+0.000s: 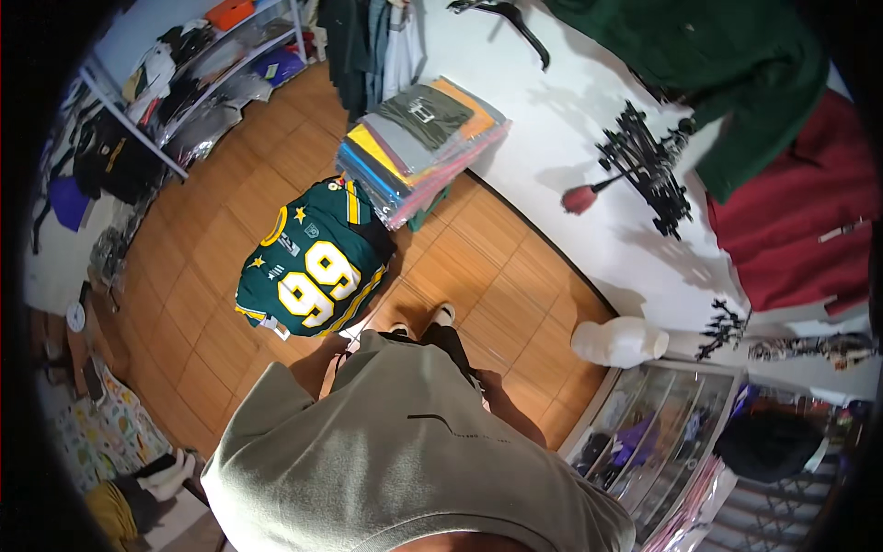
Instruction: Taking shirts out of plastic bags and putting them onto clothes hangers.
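Observation:
A dark green sports jersey [314,259] with yellow trim and large white numerals lies spread out in front of me, left of centre. My left hand [336,345] hangs low close to its bottom edge, partly behind my grey shirt; whether the two touch is unclear. My right hand [488,381] is down at my right side by my dark trousers, its fingers mostly hidden. Beyond the jersey's upper right side stands a stack of folded garments in clear plastic bags [421,145], with a dark olive one on top.
Shelves [200,90] with bagged clothes line the left. On the right wall are a black rack of hooks [641,172] and a hung red garment [800,207]. A white mannequin form [617,341] stands by a glass display case [655,421]. Tiled floor [510,297] surrounds my feet.

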{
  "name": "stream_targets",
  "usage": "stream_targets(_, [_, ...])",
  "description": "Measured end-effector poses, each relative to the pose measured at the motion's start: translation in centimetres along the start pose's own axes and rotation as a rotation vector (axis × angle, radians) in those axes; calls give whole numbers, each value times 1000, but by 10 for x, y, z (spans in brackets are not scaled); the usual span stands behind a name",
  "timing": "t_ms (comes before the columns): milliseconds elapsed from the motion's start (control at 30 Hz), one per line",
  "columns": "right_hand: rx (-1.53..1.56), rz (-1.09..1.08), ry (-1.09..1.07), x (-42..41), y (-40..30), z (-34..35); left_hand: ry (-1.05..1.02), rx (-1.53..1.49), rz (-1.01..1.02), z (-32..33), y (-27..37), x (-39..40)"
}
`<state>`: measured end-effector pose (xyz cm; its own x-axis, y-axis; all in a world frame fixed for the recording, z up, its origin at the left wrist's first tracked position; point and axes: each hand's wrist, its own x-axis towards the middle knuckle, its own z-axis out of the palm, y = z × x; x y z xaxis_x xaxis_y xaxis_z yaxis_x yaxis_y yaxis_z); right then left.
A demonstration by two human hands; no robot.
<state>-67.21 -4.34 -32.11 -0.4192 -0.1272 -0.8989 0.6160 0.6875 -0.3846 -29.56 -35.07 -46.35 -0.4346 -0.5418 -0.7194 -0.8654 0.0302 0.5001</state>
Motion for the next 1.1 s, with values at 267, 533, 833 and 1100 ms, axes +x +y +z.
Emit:
stream_targets(267, [-290,-83,20,85,-150,21,350,-424,-30,-69,126,50])
stream_targets(533, [-289,-456,-111,181,-370,81,448,-677,65,-145,281,154])
stream_targets(833, [-641,-1180,-156,295,-573,169,628,-556,201,-202,372,297])
stream_targets(1100, [-799,-1175,-158,299,-711,251,556,-1009,63,-238,431,378])
